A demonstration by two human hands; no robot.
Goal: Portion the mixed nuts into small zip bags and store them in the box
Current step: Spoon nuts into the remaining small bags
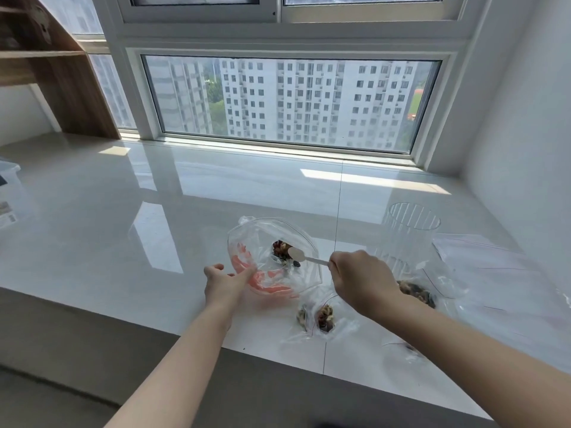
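Note:
A large clear bag (262,242) with red print lies open on the white counter (154,211), with a small heap of mixed nuts (280,251) inside. My left hand (227,281) pinches the bag's near rim and holds its mouth open. My right hand (360,281) grips the handle of a white plastic spoon (301,254), whose bowl is over the nuts in the bag. Two small zip bags with nuts (323,316) lie just in front of the large bag. Another bag with nuts (417,293) lies to the right, partly behind my right wrist.
A clear ribbed plastic container (412,223) stands at the back right. Flat empty zip bags (494,273) lie at the far right near the wall. A clear storage box (7,193) sits at the left edge. The counter's front edge runs below my forearms.

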